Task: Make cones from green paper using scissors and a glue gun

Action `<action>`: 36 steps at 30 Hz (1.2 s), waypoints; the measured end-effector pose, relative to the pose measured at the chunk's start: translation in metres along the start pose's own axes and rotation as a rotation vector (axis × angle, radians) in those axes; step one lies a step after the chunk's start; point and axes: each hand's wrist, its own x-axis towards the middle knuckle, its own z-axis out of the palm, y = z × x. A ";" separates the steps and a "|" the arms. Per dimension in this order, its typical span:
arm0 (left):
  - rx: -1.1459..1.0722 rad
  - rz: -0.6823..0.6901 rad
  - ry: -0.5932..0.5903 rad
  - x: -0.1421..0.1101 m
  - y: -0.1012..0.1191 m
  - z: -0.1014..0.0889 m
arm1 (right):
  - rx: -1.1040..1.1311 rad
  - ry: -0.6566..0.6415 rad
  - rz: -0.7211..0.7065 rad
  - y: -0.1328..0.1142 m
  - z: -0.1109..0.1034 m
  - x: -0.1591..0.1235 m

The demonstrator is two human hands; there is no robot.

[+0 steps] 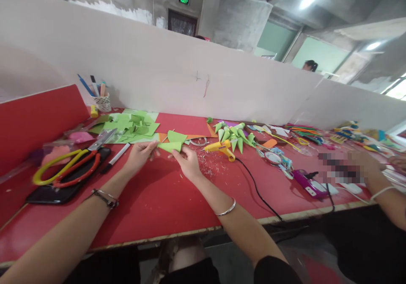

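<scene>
A piece of light green paper [169,147], partly curled, is held between my two hands above the red table. My left hand [142,155] pinches its left end, and my right hand [189,162] has its fingers closed on the right end. Right behind it shows another green paper piece [176,136]; whether the two are joined I cannot tell. To the right of my right hand lies a yellow glue gun [221,147] with a black cord. Beyond the glue gun is a heap of small green paper cones [236,132].
Green paper pieces [135,125] pile up at the back left. Scissors [72,161] lie on a black phone [63,193], beside a marker [116,158]. A pen cup [102,102] stands by the white partition [165,72]. A purple power strip [309,184] and a co-worker's arm [377,178] are right.
</scene>
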 end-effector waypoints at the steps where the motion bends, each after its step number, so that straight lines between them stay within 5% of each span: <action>1: -0.009 -0.007 0.013 0.000 -0.001 -0.001 | -0.006 -0.005 0.006 0.000 0.000 0.000; 17: 0.009 -0.046 0.146 0.002 -0.009 0.002 | -0.165 0.005 -0.052 0.004 -0.001 -0.001; 20: 0.065 -0.016 0.238 0.003 -0.010 -0.002 | -0.246 0.012 -0.089 0.001 -0.002 -0.002; 23: 0.257 0.163 0.287 0.001 -0.004 -0.007 | -0.482 0.026 -0.245 -0.005 -0.003 -0.004; 27: 0.597 0.465 -0.026 -0.006 0.004 -0.004 | -0.684 -0.100 -0.384 -0.008 -0.003 -0.005; 30: 0.718 0.394 -0.243 -0.010 0.004 0.004 | -0.718 -0.139 -0.403 -0.005 -0.002 -0.005; 36: 0.721 0.286 -0.229 -0.010 0.006 0.004 | -0.602 -0.093 -0.310 0.000 0.000 -0.007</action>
